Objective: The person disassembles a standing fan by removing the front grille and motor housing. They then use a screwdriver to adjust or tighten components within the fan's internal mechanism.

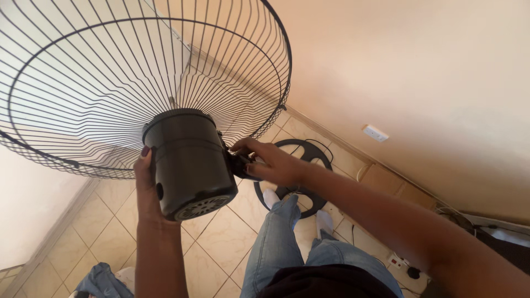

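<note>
I hold up a black fan head. Its round motor housing point(190, 163) faces me, and the black wire guard point(138, 72) spreads wide behind it, filling the upper left. My left hand point(146, 185) cups the housing from the left and below. My right hand point(270, 161) pinches a small black part point(240, 164) on the housing's right side, where the neck joint sits. What that part is exactly I cannot tell.
Below on the beige tiled floor point(221, 237) lies the fan's round black base point(301, 176) with a cord. My jeans-clad legs point(281, 243) and white socks stand over it. A wall socket point(375, 133) is on the right wall; a power strip point(400, 262) lies near the skirting.
</note>
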